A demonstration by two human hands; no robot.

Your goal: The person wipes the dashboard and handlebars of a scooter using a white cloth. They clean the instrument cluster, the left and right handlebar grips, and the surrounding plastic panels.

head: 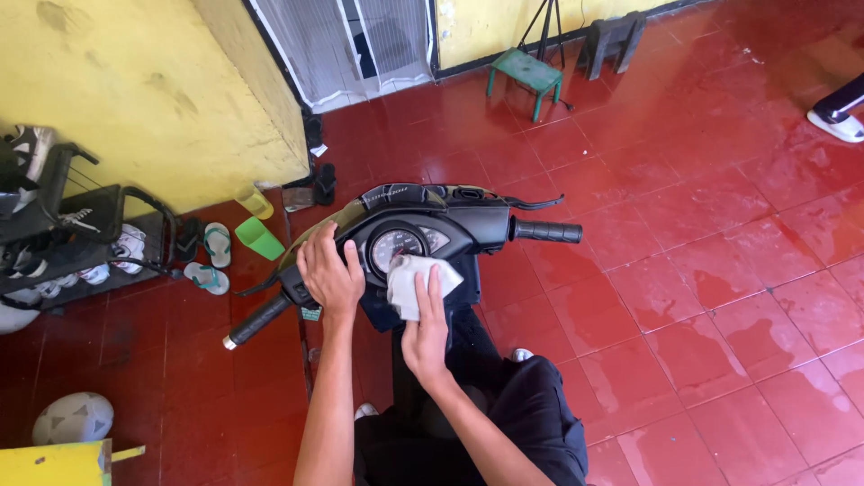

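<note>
I sit astride a dark scooter (468, 225) on a red tiled floor. My left hand (329, 274) grips the left side of the handlebar housing, beside the round instrument dial (394, 247). A crumpled white cloth (416, 282) is pressed against the panel just below the dial by my right hand (427, 331), fingers spread over it. The left grip (256, 321) points down-left and the right grip (547, 232) points right, both untouched.
A black shoe rack (81, 238) with shoes stands at the left by the yellow wall. Sandals (209, 261), a green cup (259, 238) and a yellow cup (255, 201) lie near it. A green stool (526, 79) stands far back. A ball (74, 418) rests bottom left.
</note>
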